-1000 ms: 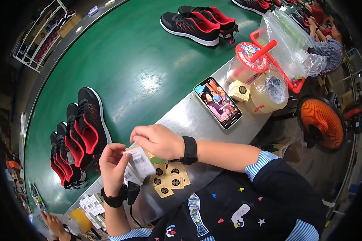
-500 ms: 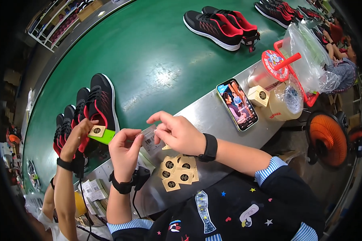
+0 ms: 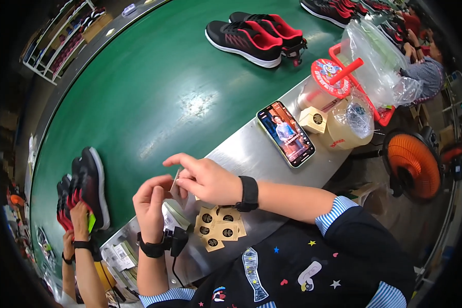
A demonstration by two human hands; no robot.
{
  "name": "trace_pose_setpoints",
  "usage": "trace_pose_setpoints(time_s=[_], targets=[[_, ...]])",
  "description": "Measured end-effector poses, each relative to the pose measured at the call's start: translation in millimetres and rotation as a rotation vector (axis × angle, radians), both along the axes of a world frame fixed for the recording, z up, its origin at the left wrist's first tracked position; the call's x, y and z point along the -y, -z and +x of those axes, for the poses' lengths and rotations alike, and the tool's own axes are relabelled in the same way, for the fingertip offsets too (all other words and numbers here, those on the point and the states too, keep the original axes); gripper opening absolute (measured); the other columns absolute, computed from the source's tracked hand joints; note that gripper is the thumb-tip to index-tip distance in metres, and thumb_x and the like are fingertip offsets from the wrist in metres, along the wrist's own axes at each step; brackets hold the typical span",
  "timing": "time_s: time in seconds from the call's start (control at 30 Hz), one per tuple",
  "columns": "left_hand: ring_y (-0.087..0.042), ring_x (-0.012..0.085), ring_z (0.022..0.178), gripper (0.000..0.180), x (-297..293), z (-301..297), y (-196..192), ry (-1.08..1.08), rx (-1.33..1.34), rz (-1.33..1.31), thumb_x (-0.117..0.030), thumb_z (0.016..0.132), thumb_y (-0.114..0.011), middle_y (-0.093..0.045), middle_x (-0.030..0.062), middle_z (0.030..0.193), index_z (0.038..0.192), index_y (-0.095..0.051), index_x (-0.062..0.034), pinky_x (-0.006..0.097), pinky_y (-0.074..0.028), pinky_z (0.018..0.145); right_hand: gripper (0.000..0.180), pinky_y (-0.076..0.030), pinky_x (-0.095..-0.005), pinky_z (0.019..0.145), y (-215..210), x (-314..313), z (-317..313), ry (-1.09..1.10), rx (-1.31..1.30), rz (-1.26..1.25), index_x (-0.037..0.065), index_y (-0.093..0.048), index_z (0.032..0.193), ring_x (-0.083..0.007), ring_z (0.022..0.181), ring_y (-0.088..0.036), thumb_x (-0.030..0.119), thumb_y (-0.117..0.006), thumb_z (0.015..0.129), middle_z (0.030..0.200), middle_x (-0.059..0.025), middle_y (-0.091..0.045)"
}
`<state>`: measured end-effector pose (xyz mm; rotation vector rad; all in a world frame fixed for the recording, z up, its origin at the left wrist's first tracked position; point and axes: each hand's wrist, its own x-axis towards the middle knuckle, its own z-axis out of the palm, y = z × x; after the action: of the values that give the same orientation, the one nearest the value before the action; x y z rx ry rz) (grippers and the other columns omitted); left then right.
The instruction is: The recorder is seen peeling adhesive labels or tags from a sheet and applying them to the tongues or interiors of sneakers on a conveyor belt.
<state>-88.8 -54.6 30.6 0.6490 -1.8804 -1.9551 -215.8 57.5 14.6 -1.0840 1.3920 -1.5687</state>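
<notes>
My left hand (image 3: 151, 203) and my right hand (image 3: 203, 177) meet above the steel ledge (image 3: 251, 154), pinching a small clear packet (image 3: 178, 184) between their fingertips. Both wrists wear black bands. Just below the hands lies a pile of tan square tags with dark round marks (image 3: 218, 226). A black-and-red shoe pair (image 3: 82, 192) sits on the green conveyor belt (image 3: 154, 87) at the left, where another person's hand (image 3: 78, 215) touches it.
A lit phone (image 3: 286, 133) lies on the ledge to the right, next to a small tan box (image 3: 313, 119), a tape roll (image 3: 350, 123) and a lidded drink cup with red straw (image 3: 326, 79). Another shoe pair (image 3: 254, 36) rides the belt farther away. An orange fan (image 3: 413, 164) stands right.
The other person's hand has dropped from holding up a green tag to resting on the shoes at left. My hands stay together on the packet, shifted slightly right.
</notes>
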Motion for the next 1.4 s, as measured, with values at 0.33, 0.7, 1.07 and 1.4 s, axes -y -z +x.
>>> trace_pose_setpoints(time_s=[0.33, 0.7, 1.07, 1.4], targets=[[-0.053, 0.009, 0.057, 0.008, -9.6, -48.4, 11.0, -0.108, -0.113, -0.176, -0.007, 0.086, -0.046, -0.056, 0.0056, 0.066, 0.08, -0.048, -0.0016, 0.021, -0.041, 0.052, 0.013, -0.032, -0.0164, 0.044, 22.4, 1.3, -11.8, 0.072, 0.535, -0.034, 0.003, -0.051, 0.09, -0.0027, 0.052, -0.043, 0.014, -0.046, 0.087, 0.061, 0.0041, -0.046], [-0.054, 0.0271, 0.091, 0.042, 12.7, -237.3, -22.2, 0.399, 0.081, -1.197, -0.022, 0.074, -0.061, -0.051, 0.0124, 0.107, 0.11, -0.048, -0.0046, 0.034, -0.044, 0.078, 0.009, -0.015, -0.016, 0.036, 75.1, 6.1, -21.9, -0.228, 1.143, 0.146, 0.009, -0.052, 0.082, -0.0012, 0.044, -0.028, 0.017, -0.055, 0.082, 0.054, 0.0076, -0.034], [-0.047, 0.0352, 0.105, 0.076, -78.4, -392.9, 22.2, 0.578, 0.203, -1.296, -0.053, 0.075, -0.053, -0.037, 0.0193, 0.126, 0.126, -0.031, -0.0012, 0.037, -0.041, 0.088, 0.011, -0.04, -0.0202, 0.053, 96.4, 28.3, -1.9, 0.008, 0.598, -0.114, 0.001, -0.053, 0.078, -0.0068, 0.059, -0.05, 0.011, -0.055, 0.077, 0.066, -0.0005, -0.054], [-0.056, 0.0336, 0.077, 0.055, -43.5, -361.5, 33.4, 0.496, 0.223, -1.401, -0.051, 0.07, -0.06, -0.053, 0.0154, 0.09, 0.087, -0.056, 0.0009, 0.039, -0.045, 0.067, 0.009, -0.037, -0.0197, 0.049, 80.7, 18.2, -11.6, -0.126, 0.741, 0.102, 0.0, -0.054, 0.081, -0.0045, 0.056, -0.046, 0.009, -0.055, 0.079, 0.067, 0.0008, -0.055]])
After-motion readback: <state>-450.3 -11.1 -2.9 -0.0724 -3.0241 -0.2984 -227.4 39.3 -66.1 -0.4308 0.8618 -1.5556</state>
